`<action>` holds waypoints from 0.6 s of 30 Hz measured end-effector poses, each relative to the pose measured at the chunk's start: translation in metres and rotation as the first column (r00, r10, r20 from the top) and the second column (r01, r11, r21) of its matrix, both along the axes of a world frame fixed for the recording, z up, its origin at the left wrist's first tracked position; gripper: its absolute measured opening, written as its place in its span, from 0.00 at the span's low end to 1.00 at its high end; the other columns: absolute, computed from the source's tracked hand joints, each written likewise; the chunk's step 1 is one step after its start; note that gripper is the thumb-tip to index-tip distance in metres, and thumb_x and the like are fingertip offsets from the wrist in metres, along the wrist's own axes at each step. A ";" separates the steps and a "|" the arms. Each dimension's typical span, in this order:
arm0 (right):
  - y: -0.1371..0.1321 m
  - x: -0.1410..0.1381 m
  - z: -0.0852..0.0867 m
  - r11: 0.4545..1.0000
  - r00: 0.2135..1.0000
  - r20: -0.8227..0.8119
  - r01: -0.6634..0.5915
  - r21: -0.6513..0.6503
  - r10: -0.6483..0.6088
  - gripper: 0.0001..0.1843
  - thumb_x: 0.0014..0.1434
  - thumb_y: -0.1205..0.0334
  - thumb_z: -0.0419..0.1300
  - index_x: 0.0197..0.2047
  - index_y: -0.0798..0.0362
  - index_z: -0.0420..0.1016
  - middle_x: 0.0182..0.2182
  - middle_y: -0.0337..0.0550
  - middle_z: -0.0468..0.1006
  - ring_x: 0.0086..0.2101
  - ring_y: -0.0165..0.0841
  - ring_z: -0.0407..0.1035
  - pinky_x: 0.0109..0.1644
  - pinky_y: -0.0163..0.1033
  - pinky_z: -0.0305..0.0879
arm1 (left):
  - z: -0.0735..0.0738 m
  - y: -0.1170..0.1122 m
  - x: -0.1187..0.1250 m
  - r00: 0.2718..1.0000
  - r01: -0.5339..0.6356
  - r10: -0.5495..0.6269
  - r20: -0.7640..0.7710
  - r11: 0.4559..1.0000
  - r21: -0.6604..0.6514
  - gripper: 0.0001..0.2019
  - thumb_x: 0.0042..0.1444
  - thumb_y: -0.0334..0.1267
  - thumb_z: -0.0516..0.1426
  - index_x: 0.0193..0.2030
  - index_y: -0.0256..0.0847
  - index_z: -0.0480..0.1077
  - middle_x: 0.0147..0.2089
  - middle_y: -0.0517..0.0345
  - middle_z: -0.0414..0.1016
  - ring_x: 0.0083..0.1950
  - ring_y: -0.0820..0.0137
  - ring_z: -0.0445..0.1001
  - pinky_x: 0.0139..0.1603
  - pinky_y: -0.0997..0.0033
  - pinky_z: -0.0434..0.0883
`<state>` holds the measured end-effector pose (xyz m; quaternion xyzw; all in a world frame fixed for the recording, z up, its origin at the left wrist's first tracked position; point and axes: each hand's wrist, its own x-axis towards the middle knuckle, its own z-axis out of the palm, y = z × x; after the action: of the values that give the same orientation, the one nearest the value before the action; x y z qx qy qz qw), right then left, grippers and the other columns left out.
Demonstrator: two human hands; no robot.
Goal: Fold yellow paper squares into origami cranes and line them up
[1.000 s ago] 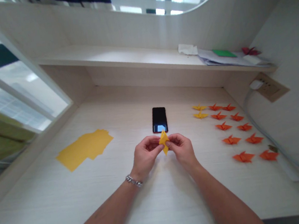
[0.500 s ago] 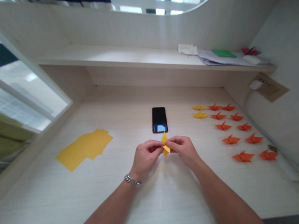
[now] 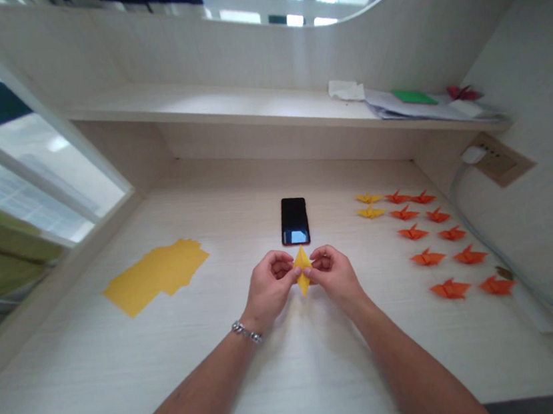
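Between my two hands is a small piece of folded yellow origami paper, diamond-shaped with points toward and away from me. My left hand pinches its left edge with thumb and fingers; a chain bracelet circles that wrist. On the opposite edge, my right hand grips with its thumb on the face of the paper and its fingers curled behind. The far point of the paper comes close to the lower end of a black phone lying on the desk.
Loose yellow paper sheets lie spread at the left. On the right stand two yellow paper cranes and several orange paper cranes. A cable runs along the right wall from a socket. A shelf spans the back.
The folded paper's raised flap now lies flat, and it shows as a smooth diamond. My fingers have shifted to its side edges, with both thumbs on its face.
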<state>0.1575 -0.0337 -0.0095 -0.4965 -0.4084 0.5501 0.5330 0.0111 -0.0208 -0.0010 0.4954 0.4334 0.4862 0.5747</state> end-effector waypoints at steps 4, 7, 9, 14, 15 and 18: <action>-0.001 -0.003 0.001 0.998 0.999 0.020 0.038 0.053 -0.039 0.17 0.43 0.60 0.68 0.33 0.52 0.65 0.21 0.34 0.73 0.23 0.30 0.70 0.29 0.36 0.70 | 0.002 -0.001 0.000 1.000 -0.015 0.015 -0.005 1.000 0.007 0.14 0.44 0.33 0.65 0.35 0.38 0.65 0.29 0.62 0.71 0.31 0.73 0.73 0.33 0.75 0.72; -0.001 -0.003 0.002 0.996 0.999 0.005 0.039 0.079 -0.040 0.18 0.42 0.61 0.69 0.35 0.52 0.66 0.20 0.32 0.72 0.22 0.29 0.69 0.29 0.35 0.69 | 0.003 -0.002 -0.001 1.000 -0.018 0.018 -0.002 1.000 0.014 0.15 0.44 0.32 0.65 0.36 0.38 0.65 0.30 0.61 0.71 0.32 0.73 0.74 0.33 0.75 0.72; 0.000 -0.002 0.003 0.999 0.999 -0.040 -0.007 0.048 0.009 0.20 0.43 0.60 0.68 0.39 0.52 0.67 0.21 0.33 0.73 0.22 0.30 0.69 0.29 0.36 0.69 | 0.003 -0.002 -0.001 1.000 -0.010 0.010 -0.001 1.000 0.009 0.15 0.44 0.32 0.65 0.37 0.39 0.65 0.30 0.62 0.72 0.32 0.73 0.74 0.33 0.75 0.72; 0.003 0.002 -0.002 1.000 1.000 0.004 0.006 -0.002 -0.006 0.14 0.44 0.57 0.67 0.32 0.57 0.74 0.26 0.43 0.78 0.26 0.32 0.72 0.31 0.38 0.69 | 0.005 -0.005 0.001 0.997 0.079 -0.080 -0.013 0.996 -0.040 0.15 0.47 0.33 0.63 0.42 0.38 0.66 0.29 0.60 0.75 0.32 0.71 0.76 0.34 0.74 0.73; 0.003 0.002 -0.003 1.000 0.999 0.024 0.024 0.004 -0.024 0.13 0.44 0.57 0.67 0.30 0.57 0.75 0.26 0.43 0.78 0.26 0.32 0.72 0.32 0.38 0.69 | 0.005 -0.005 0.002 0.996 0.092 -0.092 -0.012 0.995 -0.047 0.16 0.47 0.33 0.63 0.43 0.38 0.66 0.29 0.59 0.75 0.33 0.70 0.76 0.34 0.73 0.73; 0.003 0.002 -0.005 0.999 0.998 0.038 0.042 0.009 -0.043 0.12 0.44 0.57 0.67 0.30 0.57 0.76 0.26 0.44 0.79 0.26 0.33 0.72 0.32 0.38 0.68 | 0.003 -0.004 0.002 0.994 0.109 -0.109 -0.011 0.993 -0.049 0.14 0.46 0.35 0.64 0.41 0.36 0.69 0.33 0.55 0.77 0.36 0.69 0.76 0.37 0.72 0.73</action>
<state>0.1599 -0.0305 -0.0143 -0.5134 -0.4100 0.5275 0.5387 0.0136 -0.0251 0.0020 0.5076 0.4211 0.4402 0.6093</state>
